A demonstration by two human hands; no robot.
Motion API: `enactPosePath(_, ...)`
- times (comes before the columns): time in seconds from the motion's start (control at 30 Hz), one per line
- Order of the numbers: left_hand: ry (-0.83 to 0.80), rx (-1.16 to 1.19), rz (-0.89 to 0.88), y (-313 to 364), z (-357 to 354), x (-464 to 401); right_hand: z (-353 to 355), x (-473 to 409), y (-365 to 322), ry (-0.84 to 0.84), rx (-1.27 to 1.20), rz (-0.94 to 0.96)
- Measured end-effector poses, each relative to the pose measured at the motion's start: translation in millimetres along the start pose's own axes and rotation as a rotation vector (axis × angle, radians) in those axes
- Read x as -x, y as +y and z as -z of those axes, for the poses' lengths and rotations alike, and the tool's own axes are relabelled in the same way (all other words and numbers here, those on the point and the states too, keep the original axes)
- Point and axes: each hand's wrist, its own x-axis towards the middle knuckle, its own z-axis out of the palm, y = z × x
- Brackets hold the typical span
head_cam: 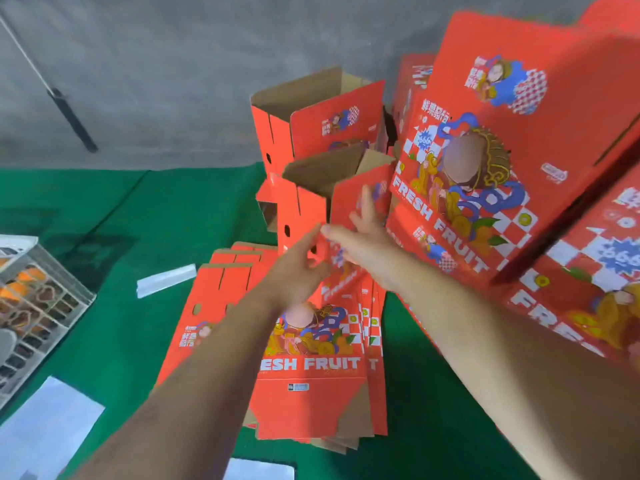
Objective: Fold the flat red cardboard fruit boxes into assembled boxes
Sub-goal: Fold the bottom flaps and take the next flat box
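Both hands reach the half-opened red cardboard fruit box (311,209): left hand (298,271) loosely curled at its side, right hand (367,237) spread flat on the front panel, likely steadying it above the flat red box stack (277,341) mid green worktop (121,244)

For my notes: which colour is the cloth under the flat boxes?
Green cloth, seen best in the head view.

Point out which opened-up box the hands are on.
The nearer, lower opened box: both the left hand and right hand touch it; the other stands untouched behind.
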Motion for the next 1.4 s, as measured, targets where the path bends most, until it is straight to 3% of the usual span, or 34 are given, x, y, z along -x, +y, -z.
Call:
enactPosePath(0.1,-0.133,0.013,-0.002,-12.2,-21.2,-7.1,-3.8,-4.5,16.3,-0.024,0.15,0.008)
enactPosePath(0.27,-0.166,0.026,0.08,-23.9,-23.9,-24.9,-1.0,-12.8,26.4,0.092,0.017,-0.133)
enactPosePath(0.37,0.013,-0.03,0.119,-17.4,-18.8,-37.2,-4.1,-1.5,42.1,0.125,0.1,-0.183)
enactPosePath(0.47,0.251,0.053,0.112,-30.2,-35.7,-13.7,-11.5,26.4,76.4,0.048,0.236,-0.346)
enactPosePath(0.53,0.294,-0.029,0.169,-60.0,-57.6,19.0,-16.7,50.6,103.4,0.024,0.262,-0.434)
enactPosePath(0.67,0.008,-0.598,0.481,-126.8,-101.8,95.5,-28.2,99.2,152.7,0.086,0.347,-0.572)
enactPosePath(0.87,-0.146,-0.692,0.358,-141.8,-136.8,158.0,-40.9,140.8,182.1,0.248,0.443,-0.716)
enactPosePath(1.07,-0.009,-0.591,0.216,-127.1,-136.1,206.3,-0.9,193.2,206.7,0.393,0.058,-0.742)
enactPosePath(1.17,0.299,-0.534,0.481,-139.1,-119.2,230.0,40.3,235.6,218.9,0.441,0.036,-0.771)
enactPosePath(1.23,0.412,-0.253,0.737,-147.5,-108.0,243.6,62.6,264.7,224.8,0.443,0.042,-0.785)
enactPosePath(1.27,0.443,-0.046,0.775,-151.0,-105.5,248.5,71.0,277.8,226.5,0.446,0.044,-0.781)
enactPosePath(1.33,0.463,0.262,0.728,-151.0,-107.4,256.9,82.8,297.1,229.4,0.482,0.066,-0.736)
enactPosePath(1.4,0.471,0.349,0.664,-149.2,-112.3,266.6,87.6,310.5,230.6,0.51,0.099,-0.666)
